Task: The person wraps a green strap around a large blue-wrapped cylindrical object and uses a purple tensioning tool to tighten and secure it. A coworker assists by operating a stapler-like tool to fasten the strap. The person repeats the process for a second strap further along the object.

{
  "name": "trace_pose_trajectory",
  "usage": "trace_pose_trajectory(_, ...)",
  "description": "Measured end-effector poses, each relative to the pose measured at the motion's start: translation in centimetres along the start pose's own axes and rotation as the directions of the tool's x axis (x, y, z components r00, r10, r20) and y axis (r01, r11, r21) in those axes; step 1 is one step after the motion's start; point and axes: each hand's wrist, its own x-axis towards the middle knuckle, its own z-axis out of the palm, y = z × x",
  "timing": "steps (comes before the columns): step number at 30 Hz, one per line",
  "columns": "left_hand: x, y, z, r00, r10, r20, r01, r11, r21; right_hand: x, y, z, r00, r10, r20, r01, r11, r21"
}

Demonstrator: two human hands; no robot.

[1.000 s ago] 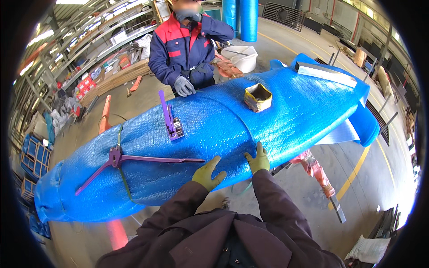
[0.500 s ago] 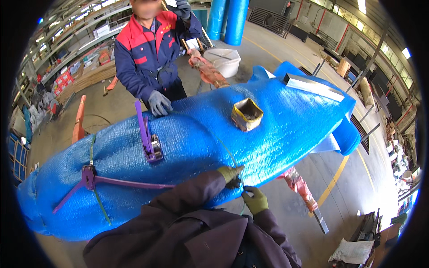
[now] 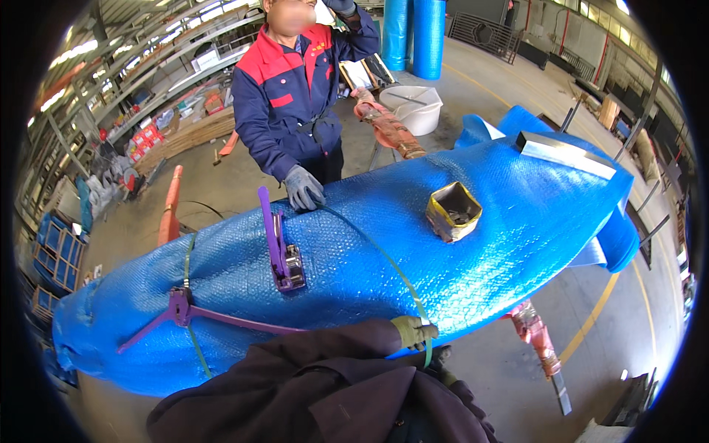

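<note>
A long bundle in blue bubble wrap [image 3: 354,244] lies across the view. Over it runs a thin green strap [image 3: 391,269], from a co-worker's grey-gloved hand [image 3: 303,188] at the far edge to the near edge. There my left hand [image 3: 415,332], in an olive glove, closes on the strap. Just below, my right hand [image 3: 447,376] is low beside the bundle, its fingers dark and mostly hidden. On the wrap rest a purple-handled strapping tensioner [image 3: 281,251], a purple two-handled strap sealer [image 3: 179,306] and an open yellow-edged box [image 3: 452,214] with small dark pieces inside.
A shiny metal channel [image 3: 565,156] lies on the bundle's right end. Wrapped support bars [image 3: 388,122] stick out beyond it, one also [image 3: 538,340] on the near side. Behind stand a white tub [image 3: 413,111] and blue rolls [image 3: 428,37]. The co-worker [image 3: 292,103] stands across from me.
The view has shifted, so the scene sits further right and lower. The strap now rises clearer across the wrap. My left hand is at the strap; my right hand has dropped lower.
</note>
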Motion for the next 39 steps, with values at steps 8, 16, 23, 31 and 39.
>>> trace_pose_trajectory(8,1.2,0.1,0.2,0.988,-0.099,0.116,0.078,0.982,0.17,7.6,-2.4,3.4,0.998,0.059,0.012,-0.055,0.972,-0.228)
trace_pose_trajectory(16,2.3,-1.7,-1.0,0.982,-0.122,0.142,0.085,0.967,0.239,11.7,-2.6,1.6,0.989,0.149,-0.004,-0.145,0.955,-0.26)
trace_pose_trajectory(23,3.2,-3.3,-3.4,0.976,-0.172,0.13,0.122,0.937,0.327,15.9,-1.1,-2.8,0.98,0.195,-0.049,-0.201,0.95,-0.241)
trace_pose_trajectory(31,3.4,-4.7,-5.4,0.969,-0.239,0.067,0.196,0.902,0.386,21.5,0.4,-5.4,0.971,0.239,-0.008,-0.233,0.939,-0.254)
trace_pose_trajectory(39,2.6,-6.1,-4.9,0.954,-0.3,0.001,0.281,0.893,0.353,23.6,3.1,-6.2,0.944,0.324,0.058,-0.293,0.908,-0.299)
